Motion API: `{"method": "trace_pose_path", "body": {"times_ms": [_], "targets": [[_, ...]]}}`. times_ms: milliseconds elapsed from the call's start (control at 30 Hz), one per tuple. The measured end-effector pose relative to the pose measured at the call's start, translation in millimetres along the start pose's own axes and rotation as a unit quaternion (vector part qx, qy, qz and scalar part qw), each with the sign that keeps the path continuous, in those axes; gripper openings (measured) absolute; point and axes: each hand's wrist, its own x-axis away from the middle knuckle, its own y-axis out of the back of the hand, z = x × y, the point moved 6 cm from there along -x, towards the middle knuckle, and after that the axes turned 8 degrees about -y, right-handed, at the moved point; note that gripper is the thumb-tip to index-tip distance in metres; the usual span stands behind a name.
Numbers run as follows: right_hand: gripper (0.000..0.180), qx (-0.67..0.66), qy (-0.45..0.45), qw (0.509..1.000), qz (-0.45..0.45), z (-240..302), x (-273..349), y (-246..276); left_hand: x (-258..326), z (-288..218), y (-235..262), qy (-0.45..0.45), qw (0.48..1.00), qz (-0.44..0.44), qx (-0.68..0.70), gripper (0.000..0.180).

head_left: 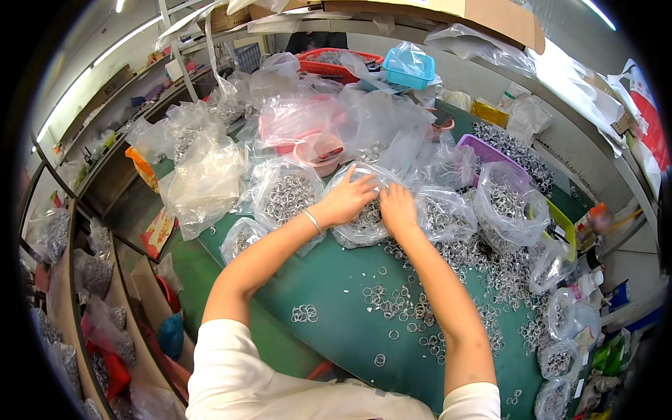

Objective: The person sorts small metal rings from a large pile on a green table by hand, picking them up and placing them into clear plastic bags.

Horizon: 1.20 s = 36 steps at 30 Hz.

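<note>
Fingers (363,183) touch a ring-filled bag (361,231): left hand (344,201) spread, right hand (397,208) bunched, its grip unclear.

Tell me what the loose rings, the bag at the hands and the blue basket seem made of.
Loose rings: probably metal, shiny silvery, with bright glints; which metal is unclear.
Bag: seemingly thin, glossy plastic film, see-through and wrinkled.
Blue basket: likely moulded plastic, evenly coloured.

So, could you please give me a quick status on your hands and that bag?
Left hand, right hand: both at the mouth of a clear bag. Silvery rings inside. Ring-filled bags crowd both sides.
</note>
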Motion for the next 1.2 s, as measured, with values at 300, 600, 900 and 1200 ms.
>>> {"method": "trace_pose_path", "body": {"times_ms": [300, 600, 900, 1200], "targets": [[0.029, -0.386, 0.069, 0.917, -0.071, 0.8, 139.6, 72.9, 17.6, -36.7, 44.1, 0.091, 0.942, -0.146, 0.287, 0.032], [0.030, -0.487, -0.015, 0.855, 0.179, 14.4, 305.5, 64.6, 210.6, -117.9, 46.4, 0.401, 0.823, -0.189, 0.354, 0.035], [0.036, -0.584, -0.056, 0.791, 0.176, 54.3, 296.3, 63.8, 256.6, -189.2, 25.2, 0.483, 0.713, -0.403, 0.310, 0.053], [0.048, -0.519, 0.070, 0.846, 0.100, 192.3, 212.4, 24.4, 272.0, -215.6, -14.8, 0.542, 0.376, -0.669, 0.343, 0.047]]}}
